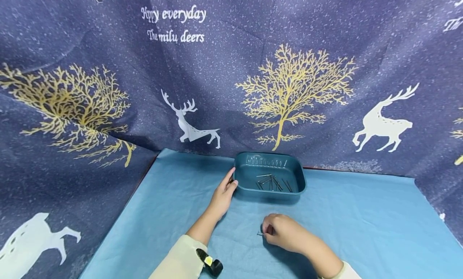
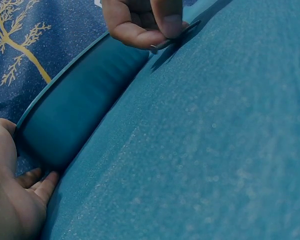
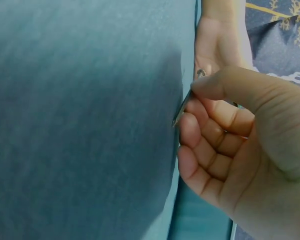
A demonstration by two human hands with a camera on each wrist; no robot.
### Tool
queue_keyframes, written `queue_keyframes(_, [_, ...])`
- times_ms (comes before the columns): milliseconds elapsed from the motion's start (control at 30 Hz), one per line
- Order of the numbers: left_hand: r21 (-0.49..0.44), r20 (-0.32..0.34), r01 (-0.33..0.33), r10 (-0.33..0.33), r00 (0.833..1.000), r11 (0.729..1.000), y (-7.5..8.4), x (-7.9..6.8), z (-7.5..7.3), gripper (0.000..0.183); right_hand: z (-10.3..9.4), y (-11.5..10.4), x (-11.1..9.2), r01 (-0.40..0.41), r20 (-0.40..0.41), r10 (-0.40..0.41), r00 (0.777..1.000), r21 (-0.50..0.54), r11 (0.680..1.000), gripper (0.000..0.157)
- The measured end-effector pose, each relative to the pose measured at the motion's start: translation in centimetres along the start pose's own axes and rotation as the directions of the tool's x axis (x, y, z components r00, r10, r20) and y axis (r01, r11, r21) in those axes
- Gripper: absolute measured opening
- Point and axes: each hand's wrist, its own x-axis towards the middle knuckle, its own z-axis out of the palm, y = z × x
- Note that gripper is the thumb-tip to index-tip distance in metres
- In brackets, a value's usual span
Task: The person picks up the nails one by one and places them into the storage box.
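Note:
A dark teal plastic tray (image 1: 265,195) stands at the back of the table, with several thin metal nails (image 1: 271,182) lying loose on its floor. My left hand (image 1: 222,194) rests against the tray's left end, its fingers touching the side and near corner in the left wrist view. In front of the tray, my right hand (image 1: 285,232) pinches one nail (image 3: 185,102) between thumb and fingertips, just above the cloth. The nail's round head sticks out beyond the thumb in the right wrist view, and its point slants down past the fingers.
A light blue cloth (image 1: 361,222) covers the table. Behind it hangs a dark blue curtain (image 1: 224,70) printed with trees and deer, close to the tray's far side. A black strap (image 1: 209,263) sits on the left sleeve.

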Motion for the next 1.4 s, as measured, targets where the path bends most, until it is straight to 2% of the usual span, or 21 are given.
queue_keyframes(233, [-0.011,-0.001,0.016,-0.016,1.0,1.0,0.1,0.0,0.0,0.062,-0.5,0.1,0.1,-0.019,-0.023,0.02,1.0,0.063,0.998,0.017])
queue_keyframes(633, [0.001,-0.003,0.005,-0.005,1.0,1.0,-0.1,0.0,0.1,0.061,-2.2,0.3,-0.1,-0.063,-0.088,0.073,0.993,0.114,0.991,0.012])
queue_keyframes(767, [0.01,-0.006,0.007,-0.007,1.0,1.0,0.1,0.0,0.1,0.061,-2.4,0.5,-0.1,-0.045,-0.135,0.062,0.989,0.128,0.991,0.012])
queue_keyframes(1100, [0.032,-0.008,0.005,-0.004,1.0,0.999,0.2,0.0,0.0,0.061,-2.9,1.1,-0.1,-0.039,-0.252,0.071,0.965,0.13,0.991,0.019])
queue_keyframes(1400, [0.021,0.005,0.0,0.0,1.0,1.0,0.0,0.0,0.0,0.061,-2.8,1.7,0.3,-0.043,-0.374,0.086,0.924,0.121,0.992,0.021])
